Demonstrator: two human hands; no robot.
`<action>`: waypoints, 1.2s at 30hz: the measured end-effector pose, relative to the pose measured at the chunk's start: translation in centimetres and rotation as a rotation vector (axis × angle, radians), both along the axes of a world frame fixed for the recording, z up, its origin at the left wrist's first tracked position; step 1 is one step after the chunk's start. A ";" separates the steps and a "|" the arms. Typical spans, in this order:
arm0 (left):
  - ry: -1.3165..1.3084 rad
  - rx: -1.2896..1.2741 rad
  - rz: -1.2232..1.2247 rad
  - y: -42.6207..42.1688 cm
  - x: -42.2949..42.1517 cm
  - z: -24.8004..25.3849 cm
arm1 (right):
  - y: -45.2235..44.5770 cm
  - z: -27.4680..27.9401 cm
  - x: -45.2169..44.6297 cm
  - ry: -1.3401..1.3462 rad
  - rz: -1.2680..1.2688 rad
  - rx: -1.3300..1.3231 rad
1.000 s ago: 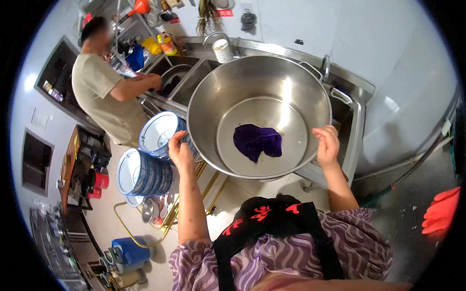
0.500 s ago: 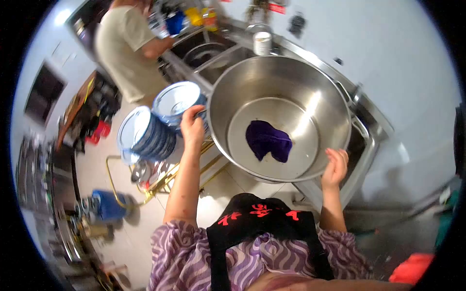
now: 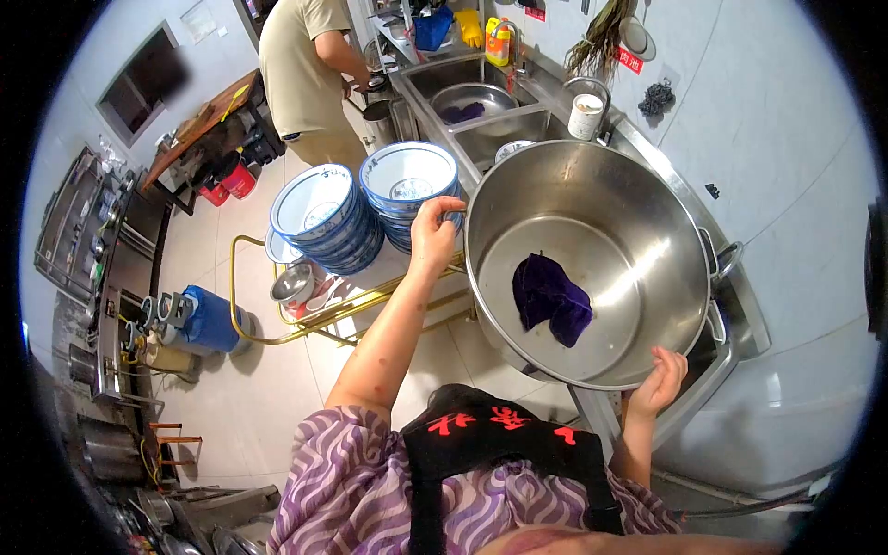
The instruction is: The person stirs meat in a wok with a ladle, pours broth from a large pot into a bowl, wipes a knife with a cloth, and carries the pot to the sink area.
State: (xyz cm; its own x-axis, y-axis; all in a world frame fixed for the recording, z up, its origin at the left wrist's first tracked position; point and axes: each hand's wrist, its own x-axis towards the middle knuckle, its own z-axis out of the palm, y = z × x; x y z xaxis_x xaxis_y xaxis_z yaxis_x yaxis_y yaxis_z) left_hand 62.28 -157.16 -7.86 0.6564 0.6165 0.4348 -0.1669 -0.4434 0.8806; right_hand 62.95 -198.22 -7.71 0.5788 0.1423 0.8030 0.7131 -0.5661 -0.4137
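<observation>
A large stainless steel pot (image 3: 666,213), tilted so its inside faces me, rests at the near side of the sink unit. On its bottom lies a crumpled dark purple cloth (image 3: 552,298). My left hand (image 3: 435,239) is closed around a handle on the pot's left side. At the lower right rim is my right hand (image 3: 655,383), its fingers curled against the edge; part of the grip is hidden. Just left of the pot stand two stacks of blue-and-white bowls (image 3: 326,217) on a cart with a gold-coloured frame (image 3: 319,324).
A sink basin (image 3: 518,139) and a white can (image 3: 585,117) lie beyond the pot. At the back left, a person (image 3: 305,74) in a beige shirt holds a dark pan (image 3: 376,110). A blue gas cylinder (image 3: 211,319) stands on the floor at left.
The view has shifted, so the pot, both hands and the bowl stacks appear farther right and lower. Both hands stay at the pot, and the cloth remains inside. The person at the back now shows a pan.
</observation>
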 end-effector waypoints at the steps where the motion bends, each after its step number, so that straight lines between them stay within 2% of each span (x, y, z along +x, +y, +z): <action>1: 0.007 0.003 0.003 0.0 0.0 0.0 | 0.1 0.0 0.0 -0.008 -0.003 -0.003; 19: -0.049 0.022 -0.021 0.0 0.0 0.3 | 0.4 -0.2 -0.3 0.028 -0.010 0.071; 22: 0.038 0.085 -0.002 0.1 -0.3 0.5 | 0.0 -0.4 -0.1 -0.003 -0.028 0.006; 23: 0.020 0.054 -0.013 0.2 -0.1 0.5 | 0.3 -0.4 -0.1 0.009 0.026 0.075; 29: 0.000 -0.064 -0.057 0.0 0.0 0.2 | 0.2 -0.7 0.0 0.024 0.023 0.085; 36: 0.026 -0.018 -0.052 0.1 -0.3 0.6 | 0.4 -0.4 -0.1 0.043 0.004 0.084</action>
State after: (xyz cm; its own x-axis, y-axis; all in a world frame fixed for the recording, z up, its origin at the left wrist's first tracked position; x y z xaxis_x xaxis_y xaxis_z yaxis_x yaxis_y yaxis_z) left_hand 61.99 -157.05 -7.22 0.6987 0.5888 0.4064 -0.1660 -0.4191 0.8926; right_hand 62.85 -197.85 -8.12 0.6126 0.0781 0.7865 0.6959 -0.5250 -0.4900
